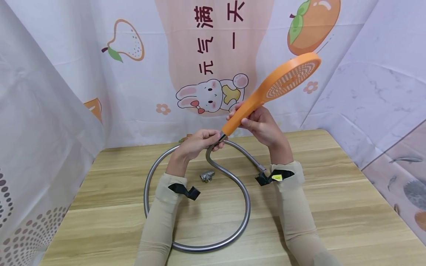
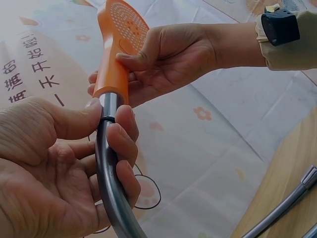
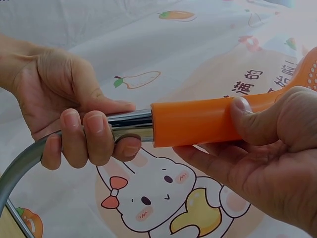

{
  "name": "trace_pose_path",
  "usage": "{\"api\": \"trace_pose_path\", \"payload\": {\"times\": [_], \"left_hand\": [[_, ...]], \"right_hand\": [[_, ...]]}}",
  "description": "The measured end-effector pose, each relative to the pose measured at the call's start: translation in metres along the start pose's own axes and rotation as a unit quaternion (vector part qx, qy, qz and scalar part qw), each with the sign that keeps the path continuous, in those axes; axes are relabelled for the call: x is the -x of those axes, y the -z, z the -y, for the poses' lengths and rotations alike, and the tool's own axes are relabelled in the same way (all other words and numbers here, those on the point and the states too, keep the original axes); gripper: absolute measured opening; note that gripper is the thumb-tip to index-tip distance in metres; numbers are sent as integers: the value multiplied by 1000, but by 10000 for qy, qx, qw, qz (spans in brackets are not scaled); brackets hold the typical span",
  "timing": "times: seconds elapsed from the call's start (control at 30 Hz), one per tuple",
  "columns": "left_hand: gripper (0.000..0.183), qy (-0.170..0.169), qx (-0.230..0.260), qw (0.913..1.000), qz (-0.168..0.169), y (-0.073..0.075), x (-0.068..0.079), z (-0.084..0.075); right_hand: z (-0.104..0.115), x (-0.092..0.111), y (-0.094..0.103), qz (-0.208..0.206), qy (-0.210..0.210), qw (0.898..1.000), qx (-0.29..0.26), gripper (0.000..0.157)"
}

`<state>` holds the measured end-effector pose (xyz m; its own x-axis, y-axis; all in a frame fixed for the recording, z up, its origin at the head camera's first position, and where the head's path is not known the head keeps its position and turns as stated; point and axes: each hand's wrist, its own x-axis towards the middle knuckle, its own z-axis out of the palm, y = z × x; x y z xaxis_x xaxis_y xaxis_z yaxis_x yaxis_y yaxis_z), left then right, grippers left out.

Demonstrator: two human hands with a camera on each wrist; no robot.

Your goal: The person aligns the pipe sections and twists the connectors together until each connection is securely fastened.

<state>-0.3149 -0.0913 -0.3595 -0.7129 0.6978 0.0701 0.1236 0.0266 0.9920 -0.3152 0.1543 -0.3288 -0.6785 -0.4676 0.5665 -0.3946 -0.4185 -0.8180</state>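
Note:
An orange shower head [image 1: 246, 111] is held up at a slant above the table, its round perforated face toward the upper right. My right hand [image 1: 264, 125] grips its handle, thumb on the near side. At the handle's lower end, my left hand [image 1: 199, 143] pinches the chrome end fitting [image 3: 131, 124] of a grey metal shower hose [image 1: 245, 199]. In the right wrist view the fitting meets the handle's end squarely, in line with it. Left fingers [image 2: 121, 144] curl round the hose just below the fitting. From there the hose drops and loops over the table.
A small chrome valve piece [image 1: 207, 176] lies on the wooden table [image 1: 110, 214] inside the hose loop. The hose's other end [image 1: 261, 168] lies near my right wrist. A printed white curtain [image 1: 133, 92] hangs behind the table. Black wrist cameras [image 1: 189, 192] are strapped over both sleeves.

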Motion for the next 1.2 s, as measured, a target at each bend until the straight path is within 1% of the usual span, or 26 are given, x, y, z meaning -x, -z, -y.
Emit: {"api": "trace_pose_path", "payload": {"times": [0.13, 0.33, 0.43, 0.63, 0.73, 0.8, 0.87, 0.97, 1.03, 1.1, 1.2], "left_hand": [[28, -11, 87, 9999, -53, 0, 0, 1], [19, 56, 129, 9998, -165, -2, 0, 1], [15, 82, 162, 9996, -238, -3, -1, 0], [9, -22, 165, 9992, -366, -4, -2, 1], [8, 2, 132, 9990, -429, -5, -2, 1], [13, 71, 112, 9989, -453, -5, -2, 1], [21, 113, 38, 9991, -399, -4, -1, 0], [36, 113, -41, 9998, -178, -3, 1, 0], [42, 81, -53, 9999, -39, -1, 2, -1], [44, 66, -32, 10000, 53, -1, 2, -1], [41, 41, -45, 10000, 64, -1, 3, -2]], "right_hand": [[0, 0, 0, -22, -6, 10000, -45, 33], [-1, 0, 1, -14, 9, 9999, -105, 35], [-1, 0, 1, -13, 28, 9999, -123, 33], [-1, 0, 1, -23, 69, 9999, -132, 31], [-1, 1, 0, -25, 73, 9999, -104, 31], [-1, 1, 0, -50, 55, 9999, -80, 30], [-1, 1, 0, -68, 19, 9999, -86, 29], [0, 1, -1, -90, -32, 9999, -107, 29], [0, 0, -1, -92, -58, 9999, -99, 30], [0, 0, -1, -84, -75, 9999, -89, 31], [-1, -1, -2, -68, -67, 9999, -70, 32]]}}
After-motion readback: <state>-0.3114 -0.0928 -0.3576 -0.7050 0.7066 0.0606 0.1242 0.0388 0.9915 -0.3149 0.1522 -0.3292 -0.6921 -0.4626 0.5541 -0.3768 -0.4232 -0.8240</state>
